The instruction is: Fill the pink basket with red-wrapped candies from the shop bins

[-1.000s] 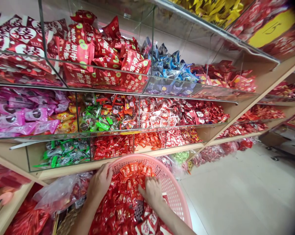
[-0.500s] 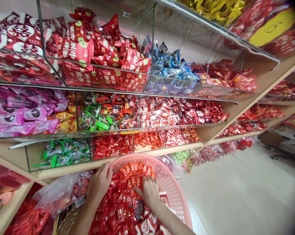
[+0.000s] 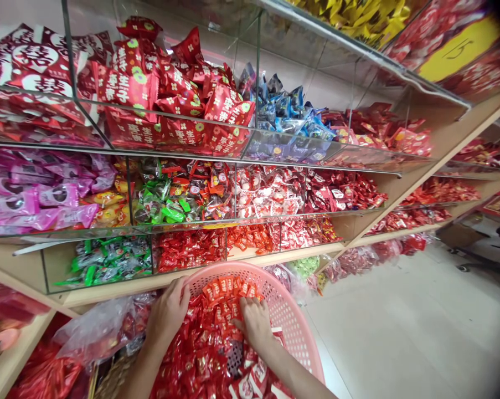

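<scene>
A round pink plastic basket (image 3: 305,327) with a perforated wall holds many small red wrapped candies (image 3: 210,332). My left hand (image 3: 171,307) grips its left rim, the fingers hooked over the edge. Inside the basket, my right hand (image 3: 256,321) presses into a patch of orange-red wrapped candies (image 3: 228,288). Its fingers are curled round some of them, and the fingertips are partly buried. White-and-red packets (image 3: 252,382) lie under my right forearm. Through a gap between the candies, the basket's perforated bottom shows.
Wooden shelves with clear dividers (image 3: 258,72) stand ahead, filled with sweets in red, blue, pink and green wrappers. Below the lowest shelf (image 3: 108,291) lies a clear plastic bag (image 3: 96,327). Tiled floor (image 3: 399,321) extends to the right, with a wheeled chair base (image 3: 468,260) farther off.
My right hand has shifted slightly up and left among the candies, its thumb drawn closer to the fingers. My left hand remains on the rim.
</scene>
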Demonstrator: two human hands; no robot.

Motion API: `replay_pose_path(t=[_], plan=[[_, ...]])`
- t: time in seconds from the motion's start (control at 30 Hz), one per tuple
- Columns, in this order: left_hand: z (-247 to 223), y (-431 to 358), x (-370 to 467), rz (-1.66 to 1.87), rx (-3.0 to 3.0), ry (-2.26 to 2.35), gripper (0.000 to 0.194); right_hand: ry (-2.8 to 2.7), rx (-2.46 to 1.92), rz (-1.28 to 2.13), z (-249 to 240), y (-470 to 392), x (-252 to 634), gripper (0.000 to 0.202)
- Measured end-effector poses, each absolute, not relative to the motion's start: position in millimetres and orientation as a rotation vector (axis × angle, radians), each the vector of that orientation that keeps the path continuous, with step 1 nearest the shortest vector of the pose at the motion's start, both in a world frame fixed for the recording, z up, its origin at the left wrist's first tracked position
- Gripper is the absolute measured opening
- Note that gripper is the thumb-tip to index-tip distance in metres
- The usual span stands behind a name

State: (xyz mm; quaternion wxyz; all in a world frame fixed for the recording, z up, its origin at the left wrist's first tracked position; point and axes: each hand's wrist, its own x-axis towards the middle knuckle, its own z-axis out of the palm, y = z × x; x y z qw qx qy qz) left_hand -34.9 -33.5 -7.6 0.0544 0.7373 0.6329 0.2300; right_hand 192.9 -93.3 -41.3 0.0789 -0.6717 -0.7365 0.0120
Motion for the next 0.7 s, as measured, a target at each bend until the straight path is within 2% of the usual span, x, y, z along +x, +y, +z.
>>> replay_pose_path(t=[0.2, 0.4, 0.57, 0.7], plan=[[-8, -33, -35, 0.740, 2.240, 1.924, 0.032, -2.147, -1.984, 0.084, -14, -73, 216, 0.024], [-7, -33, -35, 0.724, 2.239, 1.922, 0.032, -1.829, -2.265, 0.154, 36, -5, 259, 0.031], [-7, -34, -35, 0.734, 2.236, 1.928, 0.032, -1.692, -2.561, 0.131, 39, 44, 281, 0.025], [-11, -32, -36, 0.755, 2.249, 1.912, 0.032, -1.658, -2.640, 0.201, 35, 65, 281, 0.024]])
